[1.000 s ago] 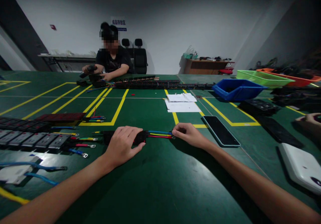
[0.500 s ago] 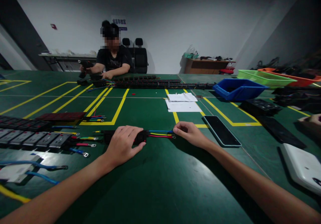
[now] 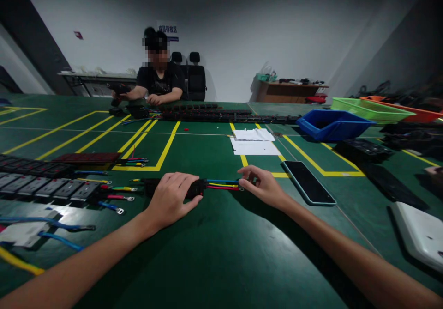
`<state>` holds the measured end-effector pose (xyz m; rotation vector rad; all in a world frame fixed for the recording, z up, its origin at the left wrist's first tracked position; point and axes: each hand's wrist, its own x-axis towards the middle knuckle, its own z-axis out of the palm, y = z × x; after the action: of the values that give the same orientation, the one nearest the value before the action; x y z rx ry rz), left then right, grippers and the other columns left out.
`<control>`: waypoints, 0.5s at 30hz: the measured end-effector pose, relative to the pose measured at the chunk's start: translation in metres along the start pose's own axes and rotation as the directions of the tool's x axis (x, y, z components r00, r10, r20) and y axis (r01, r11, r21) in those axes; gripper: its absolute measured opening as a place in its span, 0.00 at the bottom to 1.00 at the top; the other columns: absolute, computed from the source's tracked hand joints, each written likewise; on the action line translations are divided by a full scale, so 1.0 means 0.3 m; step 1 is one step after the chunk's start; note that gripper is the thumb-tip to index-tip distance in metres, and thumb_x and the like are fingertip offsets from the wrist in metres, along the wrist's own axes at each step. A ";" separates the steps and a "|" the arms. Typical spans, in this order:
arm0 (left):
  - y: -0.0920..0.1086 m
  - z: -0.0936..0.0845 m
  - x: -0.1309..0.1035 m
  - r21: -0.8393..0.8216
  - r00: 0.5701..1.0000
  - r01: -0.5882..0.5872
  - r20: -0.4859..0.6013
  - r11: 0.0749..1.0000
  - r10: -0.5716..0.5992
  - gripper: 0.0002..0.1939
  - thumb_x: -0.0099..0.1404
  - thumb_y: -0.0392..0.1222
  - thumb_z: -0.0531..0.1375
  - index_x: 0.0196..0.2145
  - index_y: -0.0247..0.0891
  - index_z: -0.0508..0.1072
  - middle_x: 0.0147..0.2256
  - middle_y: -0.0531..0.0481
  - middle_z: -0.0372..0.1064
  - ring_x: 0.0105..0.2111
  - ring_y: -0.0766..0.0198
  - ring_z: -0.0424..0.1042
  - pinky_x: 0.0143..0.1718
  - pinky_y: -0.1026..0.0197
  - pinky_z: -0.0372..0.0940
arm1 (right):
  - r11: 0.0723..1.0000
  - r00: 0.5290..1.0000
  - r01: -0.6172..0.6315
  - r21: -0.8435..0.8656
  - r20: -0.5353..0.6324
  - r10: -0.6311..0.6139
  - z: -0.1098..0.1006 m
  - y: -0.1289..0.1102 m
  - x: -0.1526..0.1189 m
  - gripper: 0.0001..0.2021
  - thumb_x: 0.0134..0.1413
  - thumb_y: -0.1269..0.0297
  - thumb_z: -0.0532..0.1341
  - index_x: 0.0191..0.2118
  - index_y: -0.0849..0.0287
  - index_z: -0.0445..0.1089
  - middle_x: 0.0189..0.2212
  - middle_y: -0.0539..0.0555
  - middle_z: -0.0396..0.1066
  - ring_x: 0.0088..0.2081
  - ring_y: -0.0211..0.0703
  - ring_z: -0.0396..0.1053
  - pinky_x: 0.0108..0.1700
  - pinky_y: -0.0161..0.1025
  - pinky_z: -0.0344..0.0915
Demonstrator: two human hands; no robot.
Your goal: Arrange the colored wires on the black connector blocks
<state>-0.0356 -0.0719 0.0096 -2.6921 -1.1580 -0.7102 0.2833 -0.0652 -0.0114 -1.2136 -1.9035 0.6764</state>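
My left hand (image 3: pixel 175 196) lies over a black socket module (image 3: pixel 197 188), its fingers wrapped across the top and the thumb along the near side. Blue, yellow and red wires (image 3: pixel 221 184) run right from the module. At their lugged ends is my right hand (image 3: pixel 261 185), fingers apart and curved, the fingertips beside the blue wire's end; nothing is held between them. More wire ends (image 3: pixel 136 180) stick out left of the module.
Socket strips (image 3: pixel 51 188) with lugged wires lie at the left. A phone (image 3: pixel 308 183), white papers (image 3: pixel 256 148), a blue bin (image 3: pixel 334 124) and a white device (image 3: pixel 420 233) are to the right. Across the table a person (image 3: pixel 159 80) holds a power tool (image 3: pixel 119 88).
The fingers of my right hand have spread from a pinch at the wire ends. Across the table, the person's hand has lifted off the black parts. The view has shifted slightly.
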 end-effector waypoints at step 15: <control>0.003 -0.004 0.002 0.005 1.000 0.012 0.016 1.000 -0.012 0.22 0.68 0.49 0.63 0.56 0.37 0.71 0.50 0.41 0.75 0.50 0.49 0.73 0.51 0.45 0.65 | 0.990 0.990 -0.095 0.101 -0.090 0.104 0.041 0.028 0.016 0.17 0.62 0.47 0.61 0.44 0.57 0.71 0.29 0.51 0.67 0.26 0.39 0.63 0.26 0.36 0.60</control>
<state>-0.0350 -0.0726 0.0111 -2.6938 -1.1795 -0.6878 0.2763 -0.0577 -0.0233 -1.2638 -1.7214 0.7418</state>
